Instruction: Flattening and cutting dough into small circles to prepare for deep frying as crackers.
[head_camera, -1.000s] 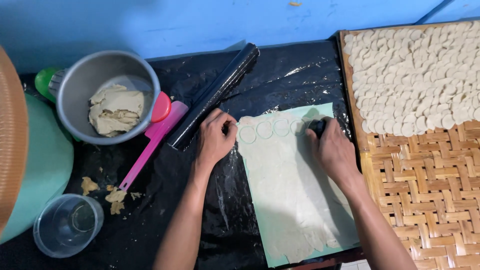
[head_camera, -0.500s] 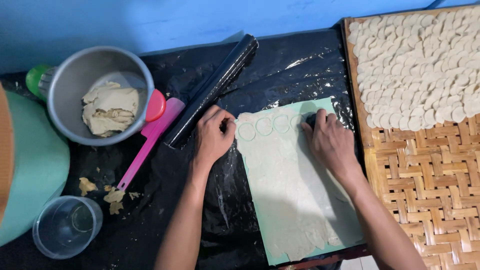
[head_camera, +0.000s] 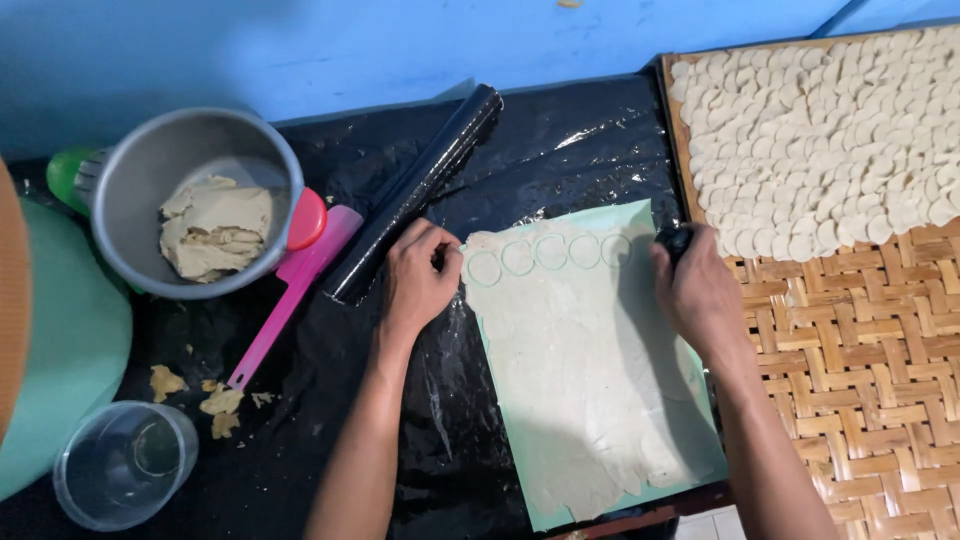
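A thin sheet of pale dough (head_camera: 580, 370) lies on a light green mat (head_camera: 640, 215) over black plastic. Several round cuts run along the dough's top edge. My left hand (head_camera: 418, 278) rests with curled fingers at the dough's upper left corner, beside the first circle. My right hand (head_camera: 698, 290) grips a small dark round cutter (head_camera: 676, 240) at the dough's upper right corner, by the woven tray's edge.
A woven bamboo tray (head_camera: 860, 380) at right holds many cut dough rounds (head_camera: 830, 140). A black rolling pin (head_camera: 415, 195), pink spatula (head_camera: 285, 300), metal bowl (head_camera: 135, 190) with a dough lump, clear cup (head_camera: 120, 465), dough scraps (head_camera: 215, 400) and a green lid (head_camera: 50, 370) lie left.
My right hand with the cutter has shifted right along the dough's top edge to the corner, leaving one more round cut. My left hand has stayed in place.
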